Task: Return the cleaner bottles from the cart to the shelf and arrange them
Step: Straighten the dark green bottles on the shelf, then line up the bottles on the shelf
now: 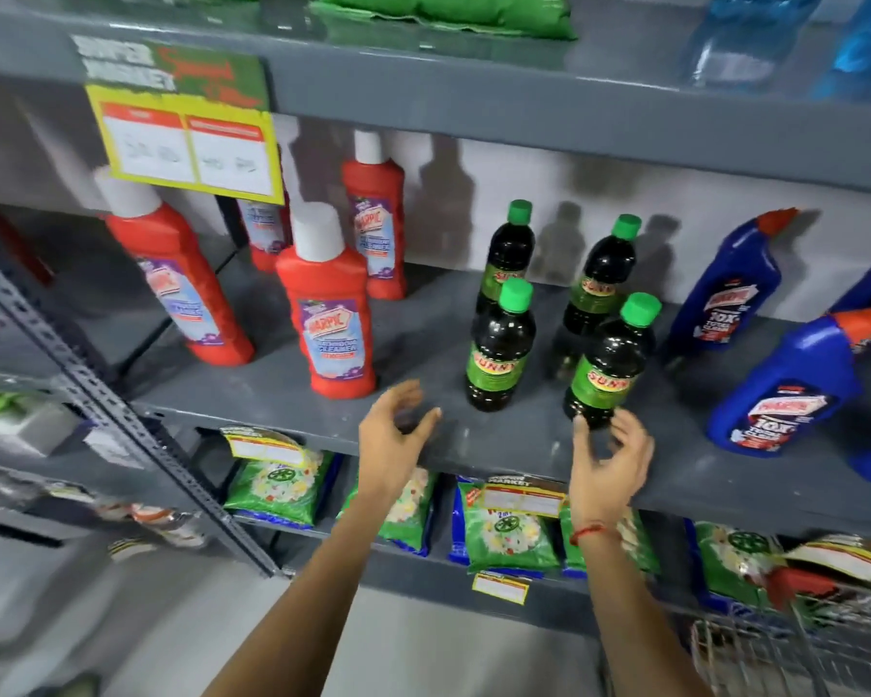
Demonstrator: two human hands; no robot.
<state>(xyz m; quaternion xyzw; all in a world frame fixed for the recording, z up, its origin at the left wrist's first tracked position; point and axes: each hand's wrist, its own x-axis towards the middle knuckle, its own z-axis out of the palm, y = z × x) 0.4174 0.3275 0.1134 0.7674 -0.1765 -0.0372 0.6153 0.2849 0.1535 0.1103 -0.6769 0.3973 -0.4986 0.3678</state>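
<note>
On the grey metal shelf (423, 344) at mid-frame stand four dark plastic cleaner bottles with green caps (504, 344), red ones to their left, blue ones to their right. The right hand (612, 460), fingers spread and released, sits just beside the base of the front right dark bottle (607, 364); whether it touches is unclear. The left hand (391, 435) hovers open, holding nothing. That bottle stands near the front edge, so a careless nudge could topple it off or into its neighbours. The wire cart (795, 646) shows at lower right.
</note>
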